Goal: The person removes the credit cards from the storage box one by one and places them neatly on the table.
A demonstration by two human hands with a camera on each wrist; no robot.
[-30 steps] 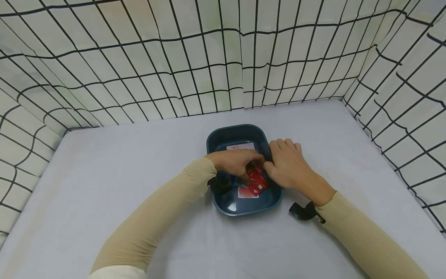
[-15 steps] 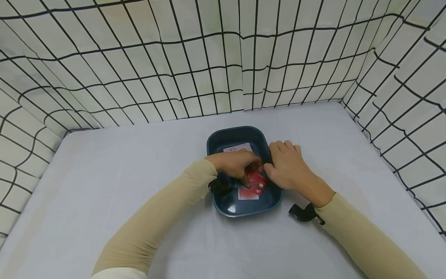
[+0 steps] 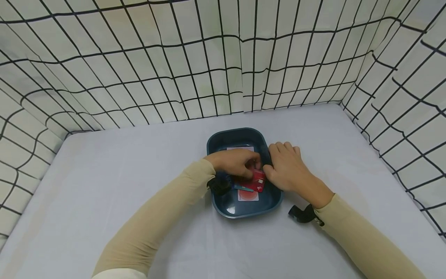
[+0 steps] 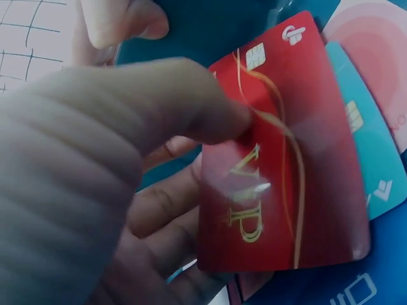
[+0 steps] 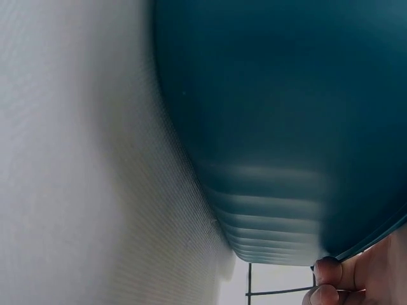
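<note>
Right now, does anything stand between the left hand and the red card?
Nothing visible does. The left hand has its fingers directly on the red card. The teal card, partly covered by the red one, shows on the side away from the hand, so not in between.

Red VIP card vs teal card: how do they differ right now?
Hold: the left hand has its thumb on the face of the red VIP card, fingers behind; no finger shows on the teal card.
Exposure: most of the red VIP card shows; the teal card is largely hidden beneath it.
Shared: both show a chip and a pale logo.
</note>
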